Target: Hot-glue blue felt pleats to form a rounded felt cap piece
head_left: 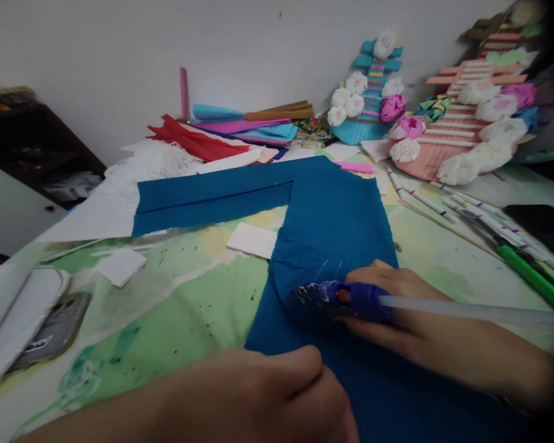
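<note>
While the left hand (281,394) sits curled, best steadying the blue crepe paper (341,215) at centre, the stringy nozzle (316,292) of the glue gun (372,301) gripped in the right hand (406,283) wants a light, even pass, though hidden left fingertips leave any pinch impossible to tell and the paper's near end is cropped.

Crepe paper (341,215) lies on the tablecloth (203,307); pens (429,205) to its right; model guitars (360,131) behind.

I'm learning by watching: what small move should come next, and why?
Perhaps lift the glue gun, in the right hand, clear of the blue paper: its nozzle sits by the paper's curved fold, so pressing there now could bump it.
</note>
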{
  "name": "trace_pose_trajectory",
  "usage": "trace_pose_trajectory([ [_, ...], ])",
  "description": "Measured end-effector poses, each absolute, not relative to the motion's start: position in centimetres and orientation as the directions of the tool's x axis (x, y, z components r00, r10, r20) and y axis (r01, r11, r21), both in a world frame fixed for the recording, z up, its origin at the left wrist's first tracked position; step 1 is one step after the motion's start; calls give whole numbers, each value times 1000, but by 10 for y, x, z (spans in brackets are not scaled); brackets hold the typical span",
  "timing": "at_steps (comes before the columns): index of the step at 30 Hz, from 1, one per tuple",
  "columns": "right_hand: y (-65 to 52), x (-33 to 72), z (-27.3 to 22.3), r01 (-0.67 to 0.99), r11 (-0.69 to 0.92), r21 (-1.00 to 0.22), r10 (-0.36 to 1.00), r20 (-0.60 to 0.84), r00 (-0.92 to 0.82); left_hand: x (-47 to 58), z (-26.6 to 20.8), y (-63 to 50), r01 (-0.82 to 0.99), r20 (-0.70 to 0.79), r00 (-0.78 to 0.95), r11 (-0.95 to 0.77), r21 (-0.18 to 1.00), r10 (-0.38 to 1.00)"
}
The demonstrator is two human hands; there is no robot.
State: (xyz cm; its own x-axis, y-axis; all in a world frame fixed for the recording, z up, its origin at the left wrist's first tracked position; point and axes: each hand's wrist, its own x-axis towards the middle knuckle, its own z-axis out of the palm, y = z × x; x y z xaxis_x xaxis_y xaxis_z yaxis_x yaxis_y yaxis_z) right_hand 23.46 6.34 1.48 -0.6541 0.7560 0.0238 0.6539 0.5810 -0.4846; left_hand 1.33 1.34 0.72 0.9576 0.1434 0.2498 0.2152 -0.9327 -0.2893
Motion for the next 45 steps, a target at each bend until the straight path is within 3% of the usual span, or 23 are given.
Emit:
trace_pose_trajectory([
  [6, 72, 243, 14, 740, 470, -481, 858, 55, -510, 16, 11, 11, 268, 282, 942, -916, -299, 183],
  [12, 78, 261, 21, 768, 424, -480, 877, 5, -481, 14, 10, 13, 222, 270, 952, -929, -296, 141],
  [18, 76, 289, 18, 760, 230, -608, 920, -118, -373, 10, 17, 11, 264, 191, 957, -926, -271, 217],
  [24, 68, 312, 22, 826, 175, -535, 938, -163, -304, 14, 4, 12, 526, 487, 768, -844, -106, 417],
  [29, 62, 333, 18, 846, 203, -493, 946, -123, -299, 9, -1, 35, 416, 655, 723, -896, -156, 221],
  [31, 62, 340, 13, 815, 191, -547, 949, -110, -297, 7, 3, 45, 425, 642, 727, -894, -141, 244],
  [34, 63, 342, 10, 717, 129, -685, 959, -97, -265, 7, 8, 56, 438, 643, 701, -898, -48, 308],
  [38, 64, 329, 14, 521, 55, -852, 985, -39, -168, 6, 8, 68, 397, 681, 611, -901, 177, 403],
  [41, 62, 317, 17, 419, -6, -908, 994, -51, -97, 4, 5, 74, 395, 682, 543, -866, 308, 490],
  [45, 54, 312, 17, 297, -62, -953, 992, -90, -84, 4, 1, 79, 416, 665, 489, -821, 392, 565],
])
